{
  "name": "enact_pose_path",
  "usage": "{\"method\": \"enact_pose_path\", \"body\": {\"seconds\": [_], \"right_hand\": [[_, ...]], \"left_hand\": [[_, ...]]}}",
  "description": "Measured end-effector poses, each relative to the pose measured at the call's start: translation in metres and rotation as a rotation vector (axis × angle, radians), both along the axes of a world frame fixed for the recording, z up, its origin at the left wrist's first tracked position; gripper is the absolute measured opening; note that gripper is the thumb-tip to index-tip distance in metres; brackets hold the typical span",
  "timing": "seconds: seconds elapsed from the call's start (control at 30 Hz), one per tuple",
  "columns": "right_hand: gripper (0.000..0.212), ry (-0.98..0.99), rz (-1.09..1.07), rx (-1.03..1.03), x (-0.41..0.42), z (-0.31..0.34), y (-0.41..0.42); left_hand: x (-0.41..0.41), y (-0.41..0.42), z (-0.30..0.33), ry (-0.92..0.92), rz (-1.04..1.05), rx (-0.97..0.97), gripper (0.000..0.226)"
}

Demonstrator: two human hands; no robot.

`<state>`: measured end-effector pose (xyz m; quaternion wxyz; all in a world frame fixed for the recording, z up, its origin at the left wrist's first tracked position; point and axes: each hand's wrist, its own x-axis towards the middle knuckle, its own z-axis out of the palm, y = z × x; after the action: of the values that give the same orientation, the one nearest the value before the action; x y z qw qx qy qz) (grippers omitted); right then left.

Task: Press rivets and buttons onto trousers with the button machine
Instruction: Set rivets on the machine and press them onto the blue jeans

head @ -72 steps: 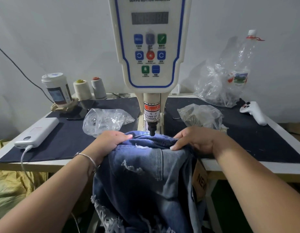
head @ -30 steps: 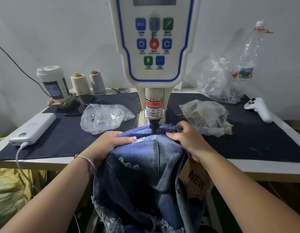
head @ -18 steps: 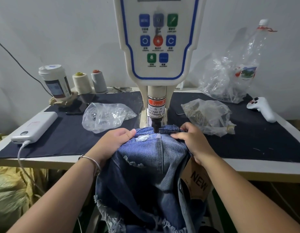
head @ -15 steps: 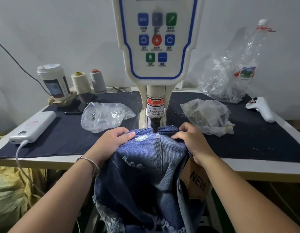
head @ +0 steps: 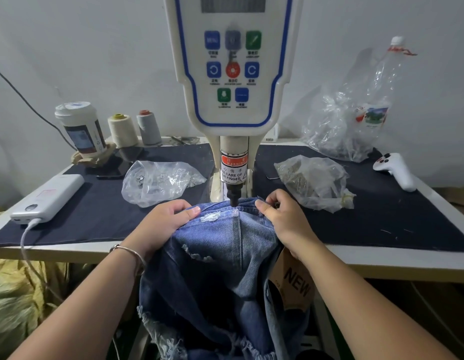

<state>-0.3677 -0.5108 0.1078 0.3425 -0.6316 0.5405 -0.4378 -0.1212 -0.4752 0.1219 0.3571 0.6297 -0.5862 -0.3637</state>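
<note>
Denim trousers (head: 225,258) are held at the centre of the frame in the single head view, bunched over the table (head: 381,263) edge, their upper fold drawn beneath the black punch tip (head: 233,197) of the button machine (head: 232,74), which rises through the upper middle of the frame. The fabric is gripped by the left hand (head: 164,224), left of centre, with the thumb laid flat on top and the fingers curled under the fold; it is pinched by the right hand (head: 283,219), right of centre, with thumb and fingers closed on the raised edge just beside the punch. The punch tip is seen touching or all but touching the cloth; whether a rivet or button sits under it cannot be told. No fastened rivet or button can be made out on the visible denim, so the number already pressed cannot be judged. The step in hand appears to be the positioning of one spot for a press. A clear bag of metal parts (head: 160,180) lies at centre left and a second bag (head: 311,183) at centre right, which suggests that stock remains to be set. A brown tag (head: 296,281) marked NEW hangs from the garment at lower right. Both sets of fingers lie close to the punch, so care would be called for when the press is triggered.
</note>
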Motion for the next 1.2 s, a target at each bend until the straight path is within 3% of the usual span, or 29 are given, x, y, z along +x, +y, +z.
{"method": "enact_pose_path", "body": {"seconds": [0.27, 0.43, 0.57, 0.87, 1.2], "right_hand": [[0.014, 0.095, -0.101, -0.097, -0.003, -0.006, -0.008], [0.035, -0.128, 0.054, 0.034, -0.006, 0.0, -0.002], [0.031, -0.165, 0.099, 0.065, -0.006, 0.0, 0.0], [0.031, -0.009, 0.011, -0.025, -0.002, -0.002, -0.003], [0.038, 0.015, -0.039, -0.033, -0.003, -0.004, -0.004]], "left_hand": [[0.001, -0.004, -0.004, -0.023, 0.02, -0.006, 0.03], [0.001, -0.008, -0.006, -0.056, 0.046, -0.011, 0.032], [0.001, -0.009, -0.007, -0.056, 0.058, -0.012, 0.031], [0.002, -0.008, -0.007, -0.046, 0.053, -0.017, 0.033], [0.003, -0.011, -0.009, -0.025, 0.047, 0.002, 0.034]]}}
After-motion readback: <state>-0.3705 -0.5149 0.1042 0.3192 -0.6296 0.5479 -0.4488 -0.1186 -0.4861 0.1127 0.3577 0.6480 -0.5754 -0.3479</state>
